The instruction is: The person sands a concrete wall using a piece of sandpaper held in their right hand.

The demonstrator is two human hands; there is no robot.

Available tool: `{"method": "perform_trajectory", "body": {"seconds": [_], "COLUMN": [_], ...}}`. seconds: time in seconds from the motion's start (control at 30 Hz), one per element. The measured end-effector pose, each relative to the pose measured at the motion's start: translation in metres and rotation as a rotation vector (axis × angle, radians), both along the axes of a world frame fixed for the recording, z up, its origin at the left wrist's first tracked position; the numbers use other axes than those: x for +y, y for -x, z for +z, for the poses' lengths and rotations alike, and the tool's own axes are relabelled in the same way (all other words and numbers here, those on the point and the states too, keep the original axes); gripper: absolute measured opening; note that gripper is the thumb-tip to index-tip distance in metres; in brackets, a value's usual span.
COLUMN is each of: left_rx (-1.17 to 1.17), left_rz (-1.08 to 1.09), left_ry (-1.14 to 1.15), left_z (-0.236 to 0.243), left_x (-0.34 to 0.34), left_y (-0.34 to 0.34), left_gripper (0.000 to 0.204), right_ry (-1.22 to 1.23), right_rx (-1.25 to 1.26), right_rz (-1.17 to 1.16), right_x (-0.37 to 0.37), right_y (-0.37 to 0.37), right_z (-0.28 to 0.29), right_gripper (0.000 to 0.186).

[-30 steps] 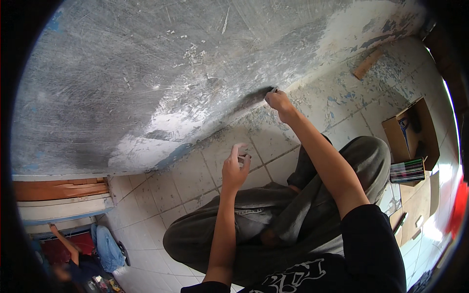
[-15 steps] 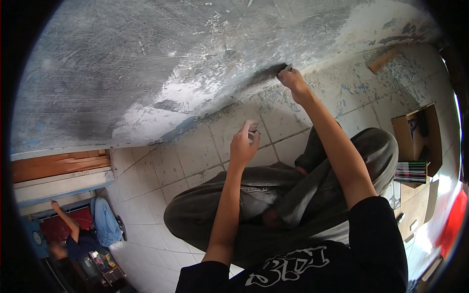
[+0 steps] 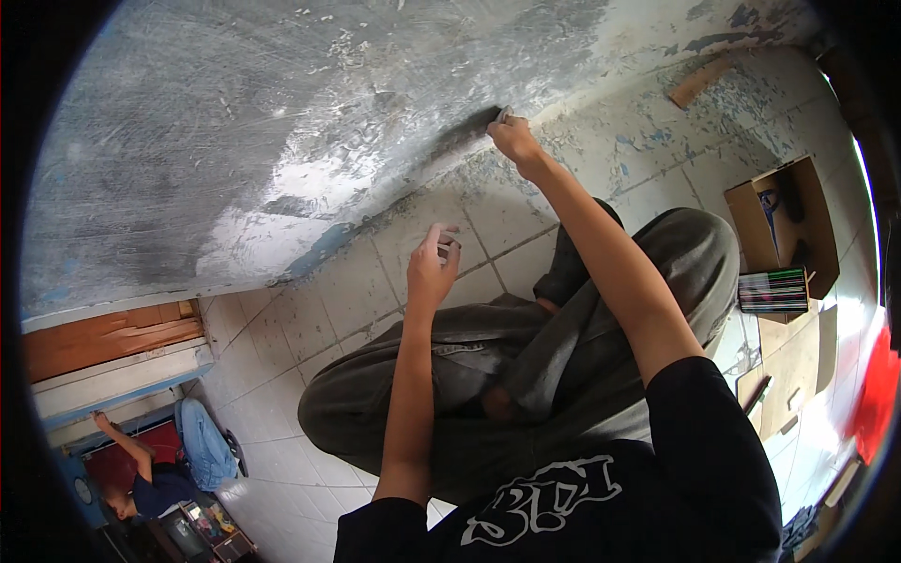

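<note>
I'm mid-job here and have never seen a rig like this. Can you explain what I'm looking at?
There is no machine here: a person works bare-handed. The view comes from a wide fisheye camera on their head, looking down, so straight edges bend near the rim. Left in the picture is their left.

They sit cross-legged on a tiled floor facing a patchy grey-and-white wall. The right hand grips a small greyish object low against the wall; its exact kind is hard to tell. The left hand is loosely curled, with nothing plainly in it.

Flakes litter the floor along the wall, near a piece of wood. An open cardboard box stands to the right. Another person is at lower left.
</note>
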State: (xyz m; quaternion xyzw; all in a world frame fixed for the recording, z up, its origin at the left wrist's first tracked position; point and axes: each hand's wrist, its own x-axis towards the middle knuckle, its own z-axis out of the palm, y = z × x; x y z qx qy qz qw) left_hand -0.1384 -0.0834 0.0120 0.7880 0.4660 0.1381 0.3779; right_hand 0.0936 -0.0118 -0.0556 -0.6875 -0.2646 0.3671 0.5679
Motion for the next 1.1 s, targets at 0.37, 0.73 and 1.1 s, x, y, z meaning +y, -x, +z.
{"method": "perform_trajectory", "body": {"seconds": [0.37, 0.73, 1.1], "left_rx": [0.017, 0.01, -0.011], "left_rz": [-0.003, -0.023, -0.021], "left_ry": [-0.024, -0.032, -0.06], "left_z": [-0.007, -0.003, -0.002], "left_x": [0.002, 0.001, 0.002], "left_y": [0.004, 0.001, 0.004], "left_gripper": [0.019, 0.018, 0.018], "right_ry": [0.139, 0.162, 0.216], "right_rx": [-0.378, -0.502, -0.835], "right_rz": [0.133, 0.167, 0.217], "right_x": [-0.012, -0.018, -0.029], "right_y": [0.006, 0.002, 0.014], "right_z": [0.022, 0.012, 0.014], "right_gripper": [0.035, 0.037, 0.027]}}
